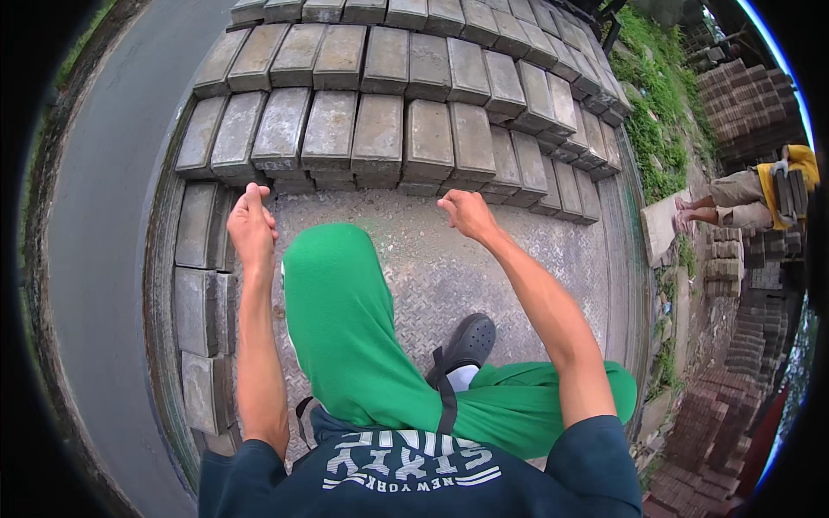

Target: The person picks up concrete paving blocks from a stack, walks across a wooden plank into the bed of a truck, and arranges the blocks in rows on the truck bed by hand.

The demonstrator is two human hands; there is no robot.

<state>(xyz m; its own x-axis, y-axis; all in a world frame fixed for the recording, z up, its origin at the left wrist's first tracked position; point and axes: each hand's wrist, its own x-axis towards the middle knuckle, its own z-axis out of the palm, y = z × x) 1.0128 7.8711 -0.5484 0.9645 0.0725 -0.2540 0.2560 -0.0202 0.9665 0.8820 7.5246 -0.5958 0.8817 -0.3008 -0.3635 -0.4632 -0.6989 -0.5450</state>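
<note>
Grey concrete paving blocks (380, 134) stand in tight rows on a checker-plate metal truck bed (449, 268). My left hand (250, 226) hovers with fingers loosely curled near the front row's left end, holding nothing. My right hand (466, 213) is loosely curled and empty, just in front of the front row's middle. My green-trousered knee (332, 285) rises between my arms, and my black shoe (468, 341) rests on the plate.
More blocks (197, 285) stand along the bed's left side. A grey road (95, 216) runs on the left. On the right, grass, stacks of reddish pavers (743, 104), and another person (751, 198) carrying blocks beside the truck.
</note>
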